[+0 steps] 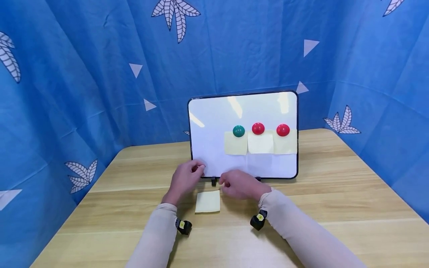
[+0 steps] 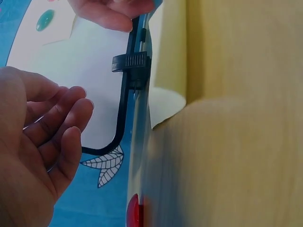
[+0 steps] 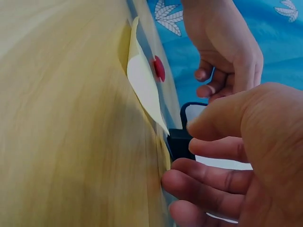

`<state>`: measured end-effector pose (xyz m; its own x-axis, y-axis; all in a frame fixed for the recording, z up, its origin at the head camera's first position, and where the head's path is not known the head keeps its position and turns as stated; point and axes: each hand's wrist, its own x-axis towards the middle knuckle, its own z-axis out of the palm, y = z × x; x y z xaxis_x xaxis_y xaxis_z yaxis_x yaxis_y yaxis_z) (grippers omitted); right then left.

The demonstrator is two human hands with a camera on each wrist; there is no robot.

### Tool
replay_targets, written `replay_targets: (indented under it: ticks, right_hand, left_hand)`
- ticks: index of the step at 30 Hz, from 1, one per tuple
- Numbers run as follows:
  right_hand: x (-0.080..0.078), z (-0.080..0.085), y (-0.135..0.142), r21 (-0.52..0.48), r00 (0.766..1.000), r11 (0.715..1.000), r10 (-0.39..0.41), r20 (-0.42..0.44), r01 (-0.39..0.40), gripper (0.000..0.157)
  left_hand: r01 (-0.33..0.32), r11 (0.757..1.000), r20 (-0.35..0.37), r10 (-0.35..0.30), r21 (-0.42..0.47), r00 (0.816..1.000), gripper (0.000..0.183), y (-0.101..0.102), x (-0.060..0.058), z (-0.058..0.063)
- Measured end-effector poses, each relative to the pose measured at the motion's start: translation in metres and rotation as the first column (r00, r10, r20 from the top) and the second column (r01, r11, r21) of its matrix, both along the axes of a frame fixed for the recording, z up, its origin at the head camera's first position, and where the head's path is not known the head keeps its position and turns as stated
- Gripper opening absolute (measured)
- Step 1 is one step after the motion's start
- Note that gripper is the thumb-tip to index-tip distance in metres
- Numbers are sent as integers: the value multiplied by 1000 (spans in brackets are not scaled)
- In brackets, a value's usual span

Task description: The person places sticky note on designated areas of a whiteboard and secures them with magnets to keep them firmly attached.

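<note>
A small whiteboard (image 1: 211,149) stands upright on a black foot clip (image 2: 135,64). My left hand (image 1: 187,176) is at its lower left corner, fingers loosely bent, with nothing seen between them in the left wrist view. Beside the clip, my right hand (image 1: 239,184) has its fingers bent near the board's bottom edge; the right wrist view shows its thumb and fingertips close by the clip, nothing held. A pale yellow sticky note (image 1: 207,201) with a curled edge lies on the table between the hands. One red magnet (image 3: 159,69) sits on the table past the note.
Three sticky notes hang side by side on the board's right half, under a green magnet (image 1: 238,131), a red magnet (image 1: 258,128) and another red magnet (image 1: 283,130). The wooden table (image 1: 335,208) ends at a blue patterned curtain (image 1: 100,93) behind the board.
</note>
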<state>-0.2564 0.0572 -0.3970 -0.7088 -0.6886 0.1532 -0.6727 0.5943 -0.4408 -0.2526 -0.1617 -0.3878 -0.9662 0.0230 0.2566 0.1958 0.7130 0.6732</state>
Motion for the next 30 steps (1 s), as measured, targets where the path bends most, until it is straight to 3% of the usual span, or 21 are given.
replay_targets:
  ticks: [5,11,22,26,30]
  right_hand:
    - [2,-3,-6,41,999,998,39,10,-40,25]
    - [6,-3,-10,74,995,994,70,71,-75,35]
    - [16,0,-11,129,997,991,37,71,-46,48]
    - [17,2,-12,161,998,986,24,63,-34,41]
    - [17,1,-13,175,999,984,38,31,-43,21]
  left_hand:
    - [5,1000,17,-5,-2,1000,17,-7,4,0]
    - [-34,999,41,34,-2,999,18,-22,10,-1]
    - [-66,986,150,90,-153,985,25,-54,12,1]
    - [-66,984,183,97,-166,978,27,-62,12,0]
    - [-82,985,219,114,-153,969,26,-72,12,-1]
